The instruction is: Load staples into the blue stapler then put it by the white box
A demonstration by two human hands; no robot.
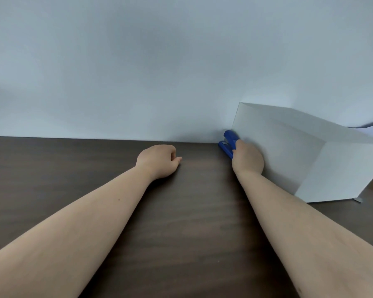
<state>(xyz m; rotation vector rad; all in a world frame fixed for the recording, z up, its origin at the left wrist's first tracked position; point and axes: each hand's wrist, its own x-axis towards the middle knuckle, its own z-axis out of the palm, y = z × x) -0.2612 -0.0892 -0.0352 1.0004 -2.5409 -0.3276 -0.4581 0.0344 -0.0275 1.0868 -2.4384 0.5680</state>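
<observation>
From the lower left corner a bare forearm stretches forward across the dark wooden table (pixel 192 211) to the left hand (pixel 158 161), which rests on the tabletop near the table's far edge with its back turned up. Its fingers are curled under into a loose fist, only one fingertip poking out to the right, and nothing shows inside the curl. To the right, the other forearm runs up from the lower right corner to the right hand (pixel 248 160), also seen from the back, its fingers wrapped over the near end of the blue stapler (pixel 227 144). The stapler's far end sticks out beyond the fingers, its top arm down on its base, lying low at the table's back edge close to the pale wall (pixel 159 61). It sits right against the left face of the white box (pixel 289 147), and the hand touches or nearly touches that face too. The box's inside cannot be seen.
</observation>
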